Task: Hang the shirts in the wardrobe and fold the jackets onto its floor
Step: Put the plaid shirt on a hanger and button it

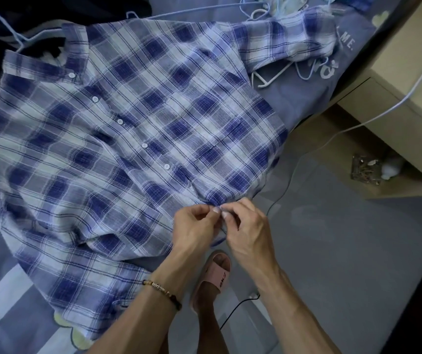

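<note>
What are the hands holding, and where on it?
Both the left hand and the right hand pinch the plaid shirt at the bottom of its buttoned front edge, near the hem.

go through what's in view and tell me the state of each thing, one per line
plaid shirt: spread flat on the bed, mostly buttoned.
left hand: pinching the shirt's bottom edge.
right hand: pinching the same spot.
white hanger: lying loose on the bed, unused.
blue hanger: lying above the collar, unused.
</note>
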`<state>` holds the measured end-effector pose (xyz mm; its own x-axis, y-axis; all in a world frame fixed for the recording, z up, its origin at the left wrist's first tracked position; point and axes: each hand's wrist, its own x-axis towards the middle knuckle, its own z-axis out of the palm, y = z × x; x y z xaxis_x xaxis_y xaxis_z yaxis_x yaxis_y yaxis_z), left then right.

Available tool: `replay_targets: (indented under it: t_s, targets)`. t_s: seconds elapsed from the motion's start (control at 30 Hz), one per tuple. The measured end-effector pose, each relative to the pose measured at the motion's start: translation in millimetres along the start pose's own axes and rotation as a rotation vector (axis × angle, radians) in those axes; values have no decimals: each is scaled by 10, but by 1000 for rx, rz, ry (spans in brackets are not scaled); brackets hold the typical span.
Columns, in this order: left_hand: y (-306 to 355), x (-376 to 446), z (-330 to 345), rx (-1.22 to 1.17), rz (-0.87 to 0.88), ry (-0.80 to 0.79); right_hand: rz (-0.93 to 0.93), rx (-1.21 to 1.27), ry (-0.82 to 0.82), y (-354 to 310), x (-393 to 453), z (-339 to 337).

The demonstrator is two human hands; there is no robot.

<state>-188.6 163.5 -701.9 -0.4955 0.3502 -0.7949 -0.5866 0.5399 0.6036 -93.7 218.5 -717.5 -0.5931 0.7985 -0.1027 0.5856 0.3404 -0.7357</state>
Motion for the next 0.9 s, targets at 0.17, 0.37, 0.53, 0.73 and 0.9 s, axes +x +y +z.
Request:
replay_targets:
  t_s: [0.17,0.37,0.53,0.73,0.9]
  targets:
    - [43,6,6,-99,-61,-23,1,67,127,20,-22,46]
    - [47,33,-3,28,-15,-23,-188,-188,111,28,-10,53]
    - [94,41,-4,85,40,-31,-231,-239,91,16,56,7]
    - [177,117,-40,479,208,-33,-85,-141,-17,103,151,-44]
    - [218,154,-52,687,346,35,290,107,-214,225,266,-84]
